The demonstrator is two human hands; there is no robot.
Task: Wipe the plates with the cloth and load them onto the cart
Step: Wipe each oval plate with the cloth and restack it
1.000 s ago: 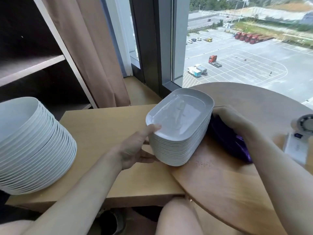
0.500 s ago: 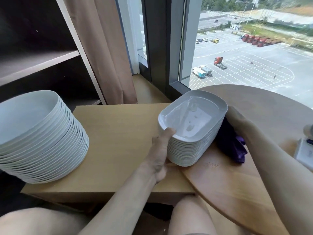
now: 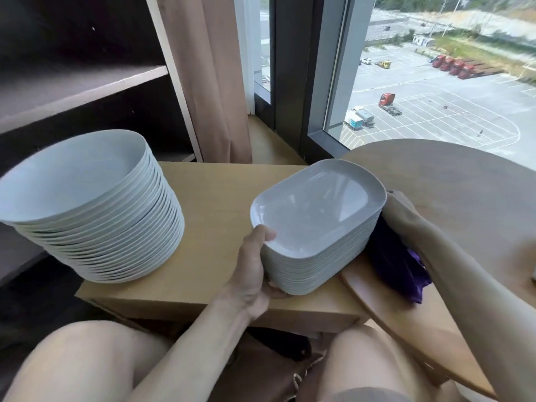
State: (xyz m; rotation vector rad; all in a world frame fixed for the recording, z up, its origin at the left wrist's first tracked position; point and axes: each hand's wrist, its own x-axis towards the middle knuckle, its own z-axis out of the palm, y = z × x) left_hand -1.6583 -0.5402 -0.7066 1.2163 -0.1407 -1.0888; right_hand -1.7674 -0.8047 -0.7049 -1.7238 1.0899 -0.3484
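Gripping the lower-left end of the stack of oblong plates (image 3: 316, 216) at frame centre, the left hand (image 3: 252, 274) hooks its thumb over the top rim. The stack's long axis runs lower left to upper right across the counter (image 3: 214, 198). The right hand (image 3: 403, 213) meets the opposite end, over the purple cloth (image 3: 397, 265); with its fingers hidden, its grasp cannot be told.

Wooden table (image 3: 214, 198): bare strip btwn the round plate stack (image 3: 95, 204) at its left end and the oblong plate stack (image 3: 316, 219) at its right end, open from back edge to front edge. Oblong stack is boxed in: left hand (image 3: 252, 274) grips its near-left corner, right hand (image 3: 403, 210) and purple cloth (image 3: 397, 265) sit against its right side, at the round table (image 3: 452, 181)'s near edge. Far part of round table is bare; shelf unit (image 3: 87, 82) and curtain (image 3: 211, 82) close off the wooden table's back-left corner
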